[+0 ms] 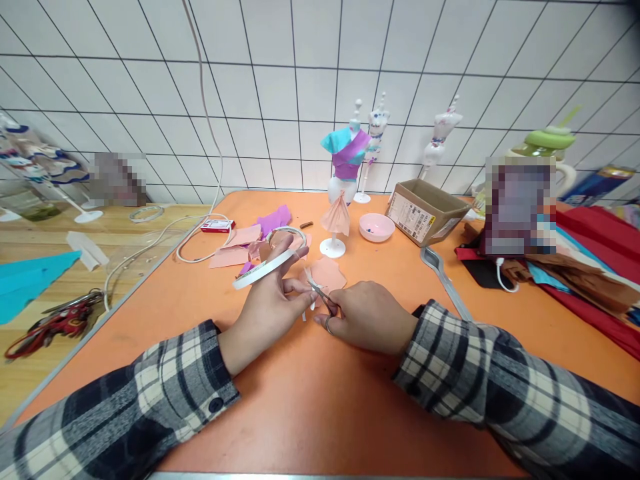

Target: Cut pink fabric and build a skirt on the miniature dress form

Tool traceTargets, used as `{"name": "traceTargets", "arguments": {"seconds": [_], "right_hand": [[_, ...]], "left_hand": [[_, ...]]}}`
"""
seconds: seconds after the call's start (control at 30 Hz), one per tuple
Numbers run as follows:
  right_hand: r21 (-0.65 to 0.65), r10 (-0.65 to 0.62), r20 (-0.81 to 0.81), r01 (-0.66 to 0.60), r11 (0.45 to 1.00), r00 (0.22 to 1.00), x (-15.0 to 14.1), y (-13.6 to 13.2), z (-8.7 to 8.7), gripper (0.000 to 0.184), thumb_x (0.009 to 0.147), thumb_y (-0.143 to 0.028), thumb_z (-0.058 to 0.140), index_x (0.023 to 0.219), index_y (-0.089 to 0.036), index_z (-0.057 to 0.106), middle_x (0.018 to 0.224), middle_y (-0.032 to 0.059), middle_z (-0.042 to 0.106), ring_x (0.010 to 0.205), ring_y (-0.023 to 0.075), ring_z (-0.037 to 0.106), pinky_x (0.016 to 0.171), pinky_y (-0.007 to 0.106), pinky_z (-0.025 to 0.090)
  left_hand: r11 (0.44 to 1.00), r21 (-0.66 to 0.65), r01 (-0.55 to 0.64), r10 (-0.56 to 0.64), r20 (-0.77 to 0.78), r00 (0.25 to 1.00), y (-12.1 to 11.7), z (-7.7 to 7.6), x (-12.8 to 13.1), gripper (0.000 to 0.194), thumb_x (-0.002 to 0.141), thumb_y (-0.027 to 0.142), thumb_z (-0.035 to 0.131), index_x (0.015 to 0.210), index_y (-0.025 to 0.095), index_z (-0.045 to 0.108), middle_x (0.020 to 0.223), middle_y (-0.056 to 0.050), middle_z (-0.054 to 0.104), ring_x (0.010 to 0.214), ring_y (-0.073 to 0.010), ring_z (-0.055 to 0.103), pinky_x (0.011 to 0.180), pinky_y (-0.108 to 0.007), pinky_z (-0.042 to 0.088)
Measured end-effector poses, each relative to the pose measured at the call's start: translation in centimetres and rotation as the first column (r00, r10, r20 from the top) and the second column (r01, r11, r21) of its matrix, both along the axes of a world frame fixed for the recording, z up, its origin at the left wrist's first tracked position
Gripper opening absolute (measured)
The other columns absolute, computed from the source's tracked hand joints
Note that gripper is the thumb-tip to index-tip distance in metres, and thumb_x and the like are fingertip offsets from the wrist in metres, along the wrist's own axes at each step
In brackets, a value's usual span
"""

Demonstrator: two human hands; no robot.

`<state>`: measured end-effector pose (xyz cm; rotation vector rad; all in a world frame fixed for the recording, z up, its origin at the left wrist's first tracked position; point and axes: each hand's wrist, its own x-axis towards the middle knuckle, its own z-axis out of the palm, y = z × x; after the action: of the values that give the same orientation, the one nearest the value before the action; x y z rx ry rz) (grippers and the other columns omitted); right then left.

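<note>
R hand [369, 313] gripped small scissors [324, 297], blades at white tape strip [313, 305] pinched by L hand [273, 297], w/ tape roll [264, 270] hooked on its fingers. Both were in front of the dress form [345, 173] on the orange bench [300, 413]; pink bowl [377, 227] & cardboard box [425, 212] sat right of it.

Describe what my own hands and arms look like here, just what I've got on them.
Your left hand and right hand are bare, with no gloves. Both arms are covered to the wrist by long plaid sleeves, the left sleeve and right sleeve, in black, grey and cream checks. A round dark button shows on the left cuff.
</note>
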<state>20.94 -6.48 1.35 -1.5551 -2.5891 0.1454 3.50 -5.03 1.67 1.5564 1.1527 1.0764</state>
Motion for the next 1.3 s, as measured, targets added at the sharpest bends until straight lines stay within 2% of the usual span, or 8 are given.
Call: {"name": "traceTargets", "arguments": {"seconds": [0.2,0.33,0.57,0.8,0.93,1.13,1.3], "right_hand": [[-0.062,-0.008,0.006,0.008,0.998,1.0,-0.1,-0.2,0.5,0.035,0.09,-0.051,0.048,0.082,-0.022,0.066,0.073,0.0041,0.071,0.068,0.0189,0.065,0.055,0.026,0.03],[-0.081,-0.014,-0.018,0.012,0.997,1.0,-0.2,-0.4,0.7,0.038,0.089,-0.054,0.049,0.08,-0.021,0.066,0.071,0.0034,0.07,0.066,0.0184,0.064,0.054,0.026,0.028],[-0.059,0.015,0.008,-0.014,0.998,1.0,0.0,0.1,0.4,0.036,0.09,-0.05,0.049,0.079,-0.02,0.066,0.072,0.0047,0.07,0.066,0.0184,0.064,0.051,0.028,0.022],[-0.095,0.007,-0.082,-0.015,0.995,0.997,0.0,-0.3,0.7,0.033,0.088,-0.052,0.051,0.082,-0.023,0.066,0.069,0.0014,0.069,0.065,0.0168,0.062,0.053,0.027,0.025],[-0.096,0.005,-0.03,-0.008,0.995,1.0,-0.1,-0.2,0.7,0.037,0.089,-0.052,0.05,0.077,-0.021,0.066,0.069,0.0031,0.068,0.064,0.0169,0.062,0.053,0.027,0.025],[-0.095,0.05,-0.004,-0.05,0.994,0.999,-0.1,-0.1,0.5,0.031,0.091,-0.046,0.05,0.084,-0.021,0.066,0.074,0.0044,0.07,0.068,0.0176,0.064,0.053,0.028,0.026],[-0.178,-0.013,-0.053,0.003,0.984,0.999,0.5,0.2,1.4,0.039,0.085,-0.058,0.053,0.08,-0.021,0.064,0.072,0.0021,0.068,0.067,0.0166,0.06,0.054,0.026,0.028]], "left_hand": [[1.0,-0.012,0.003,-0.003,-0.013,1.0,-0.1,0.0,-0.1,0.096,0.07,0.007,0.065,0.151,0.037,0.022,0.153,-0.015,0.038,0.061,-0.0081,0.064,0.056,-0.025,0.057],[0.999,-0.024,0.026,-0.026,0.007,1.0,-0.3,0.2,0.0,0.096,0.071,0.007,0.066,0.152,0.036,0.023,0.151,-0.015,0.04,0.062,-0.0096,0.065,0.054,-0.025,0.056],[1.0,-0.023,0.018,-0.018,0.011,1.0,0.0,0.1,-0.1,0.097,0.07,0.007,0.068,0.151,0.038,0.023,0.153,-0.015,0.038,0.059,-0.0065,0.062,0.054,-0.024,0.056],[0.999,-0.034,0.021,-0.021,-0.007,1.0,-0.3,0.1,0.0,0.096,0.071,0.008,0.067,0.151,0.039,0.023,0.154,-0.014,0.035,0.061,-0.0076,0.063,0.054,-0.024,0.056],[0.999,-0.03,0.025,-0.025,0.01,1.0,-0.3,0.3,0.1,0.098,0.071,0.007,0.068,0.152,0.038,0.022,0.154,-0.015,0.037,0.064,-0.0087,0.065,0.055,-0.023,0.055],[0.999,-0.034,0.039,-0.039,0.014,0.999,-0.2,0.2,0.1,0.096,0.072,0.007,0.068,0.152,0.037,0.023,0.153,-0.015,0.038,0.068,-0.0103,0.066,0.058,-0.024,0.056],[0.993,-0.099,0.071,-0.065,0.064,0.996,0.2,0.5,-0.4,0.1,0.069,0.009,0.072,0.151,0.038,0.022,0.157,-0.017,0.03,0.065,-0.0095,0.067,0.059,-0.025,0.056]]}}
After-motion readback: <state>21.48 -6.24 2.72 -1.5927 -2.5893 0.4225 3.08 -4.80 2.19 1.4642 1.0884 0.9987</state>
